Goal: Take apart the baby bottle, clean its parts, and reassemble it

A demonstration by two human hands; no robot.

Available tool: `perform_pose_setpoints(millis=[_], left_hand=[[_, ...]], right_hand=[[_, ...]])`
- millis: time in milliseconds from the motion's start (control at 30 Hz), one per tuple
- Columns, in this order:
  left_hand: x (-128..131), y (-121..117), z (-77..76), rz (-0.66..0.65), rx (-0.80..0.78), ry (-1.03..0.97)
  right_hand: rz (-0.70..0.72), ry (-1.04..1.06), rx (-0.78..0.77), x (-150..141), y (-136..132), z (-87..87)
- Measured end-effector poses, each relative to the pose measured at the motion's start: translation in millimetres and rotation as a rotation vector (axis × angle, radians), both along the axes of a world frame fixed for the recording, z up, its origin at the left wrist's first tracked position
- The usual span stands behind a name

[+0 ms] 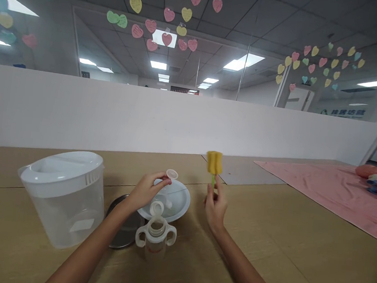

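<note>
A small translucent round plastic cap (171, 174) was pinched between the fingertips of the left hand (146, 191), so that this hand was closed on it, just above a shallow white plastic bowl (183, 203). A yellow sponge bottle brush (214, 162) with a green stem was held upright in the right hand (215, 204), its fingers clamped around the stem. The 2 hands were apart, and the sponge head was level with the cap.

A clear plastic baby bottle (155, 244) with 2 curved white handles stood upright on a light wooden table (265, 240), in front of the bowl. A white cylindrical piece (156, 208) was seen above its mouth, though whether it touched the bottle could not be told. A round dark metal lid (122, 235) lay flat just left of the bottle, and a large clear plastic lidded bucket (61, 201) stood further left. A pink cloth (319, 192) was spread on the right, beyond the table.
</note>
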State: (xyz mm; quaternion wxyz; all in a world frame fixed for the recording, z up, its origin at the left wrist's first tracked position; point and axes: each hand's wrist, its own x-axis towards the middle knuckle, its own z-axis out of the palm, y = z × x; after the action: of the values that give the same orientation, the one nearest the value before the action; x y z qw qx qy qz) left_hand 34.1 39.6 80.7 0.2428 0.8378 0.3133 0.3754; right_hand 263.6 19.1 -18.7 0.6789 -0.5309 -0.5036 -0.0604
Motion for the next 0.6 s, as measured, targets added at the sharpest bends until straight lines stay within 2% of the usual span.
perform_pose_setpoints(millis=[100,167,300,400,467,533,600], left_hand=[[-2,-13,12.9,0.034,0.06,-0.008],[-4,-20,19.5,0.075,0.129,0.056],[-8,-29,27.1,0.22,0.337,0.299],[-10,-31,28.6,0.337,0.493,0.431],[-12,-31,28.5,0.386,0.519,0.435],[-14,-29,28.3,0.411,0.454,0.361],[-17,-26,28.1,0.423,0.31,0.208]], right_hand=[[0.102,-0.369,-0.011,-31,-17,4.2],[0.097,-0.478,0.019,-39,-23,3.4],[0.008,-0.616,0.101,-36,-24,-0.2],[0.001,-0.632,0.119,-35,-23,-1.9],[0.046,-0.603,0.105,-39,-23,-2.3],[0.095,-0.516,0.069,-42,-23,-1.9],[0.102,-0.352,0.026,-43,-22,-0.7]])
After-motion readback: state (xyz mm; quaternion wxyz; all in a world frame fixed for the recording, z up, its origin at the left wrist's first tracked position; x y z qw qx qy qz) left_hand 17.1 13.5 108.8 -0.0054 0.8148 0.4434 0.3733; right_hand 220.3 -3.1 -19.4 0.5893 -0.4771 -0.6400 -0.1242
